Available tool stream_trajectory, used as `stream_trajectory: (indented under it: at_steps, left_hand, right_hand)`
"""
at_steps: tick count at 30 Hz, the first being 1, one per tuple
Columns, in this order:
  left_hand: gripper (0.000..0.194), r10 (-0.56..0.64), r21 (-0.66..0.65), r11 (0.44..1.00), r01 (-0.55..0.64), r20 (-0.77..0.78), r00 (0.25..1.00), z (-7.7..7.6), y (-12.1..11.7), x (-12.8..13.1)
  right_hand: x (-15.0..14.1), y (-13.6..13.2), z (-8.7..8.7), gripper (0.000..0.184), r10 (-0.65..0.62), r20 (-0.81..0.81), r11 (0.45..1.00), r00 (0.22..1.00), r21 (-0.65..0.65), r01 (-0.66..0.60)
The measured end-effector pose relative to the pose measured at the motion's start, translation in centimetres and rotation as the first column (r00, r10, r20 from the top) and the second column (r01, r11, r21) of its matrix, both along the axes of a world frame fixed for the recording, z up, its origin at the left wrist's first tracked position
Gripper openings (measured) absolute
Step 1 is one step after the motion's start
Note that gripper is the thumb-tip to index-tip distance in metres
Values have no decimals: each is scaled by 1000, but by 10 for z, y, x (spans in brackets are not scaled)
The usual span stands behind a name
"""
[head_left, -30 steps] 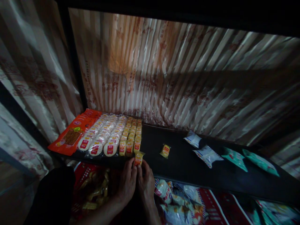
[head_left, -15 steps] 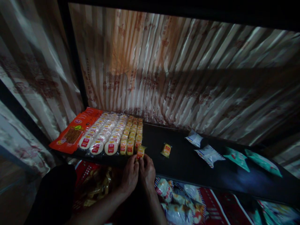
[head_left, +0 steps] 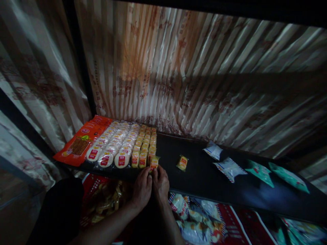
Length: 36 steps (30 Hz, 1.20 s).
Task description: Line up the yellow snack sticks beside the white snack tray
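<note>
Between the fingertips of my left hand (head_left: 143, 189) and my right hand (head_left: 160, 183) is a small yellow snack packet (head_left: 154, 163) with a red label. Both hands are closed on its lower end, at the front edge of the black shelf (head_left: 194, 180). The packet stands at the front of the right-hand row of matching yellow packets (head_left: 143, 156). To their left lie rows of round white crackers (head_left: 122, 158) in clear wrappers. A single yellow packet (head_left: 182, 163) lies apart, right of my hands.
Flat orange snack bags (head_left: 79, 143) lie at the shelf's left end. Whitish packets (head_left: 230, 168) and green packets (head_left: 260, 173) lie to the right. Below the shelf are red baskets (head_left: 236, 224) with bagged snacks (head_left: 194, 231). Striped sheeting (head_left: 163, 75) hangs behind; a dark post (head_left: 81, 64) rises at left.
The held packet has moved slightly up and back, closer against the right-hand row. Both hands remain on it, and the view has shifted a little.
</note>
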<state>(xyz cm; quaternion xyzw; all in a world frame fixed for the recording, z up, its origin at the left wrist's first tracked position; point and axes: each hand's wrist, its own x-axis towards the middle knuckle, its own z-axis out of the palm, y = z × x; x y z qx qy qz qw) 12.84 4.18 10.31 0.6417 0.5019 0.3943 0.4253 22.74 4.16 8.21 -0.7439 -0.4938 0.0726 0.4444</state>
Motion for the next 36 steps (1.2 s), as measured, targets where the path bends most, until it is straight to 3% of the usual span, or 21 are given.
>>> stream_trajectory:
  at_steps: [24,30,36]
  left_hand:
    - [47,11,122,992,9,-159,987,-9,5,-1]
    - [48,-35,158,984,81,-274,961,-11,5,-5]
    - [51,-48,315,929,192,-412,910,-13,7,-9]
  right_hand:
    - [-2,17,-2,53,-1,3,998,1000,-68,1]
    - [-5,17,1,51,8,-1,997,1000,-74,-8]
    - [-5,19,0,47,-4,38,999,999,-35,6]
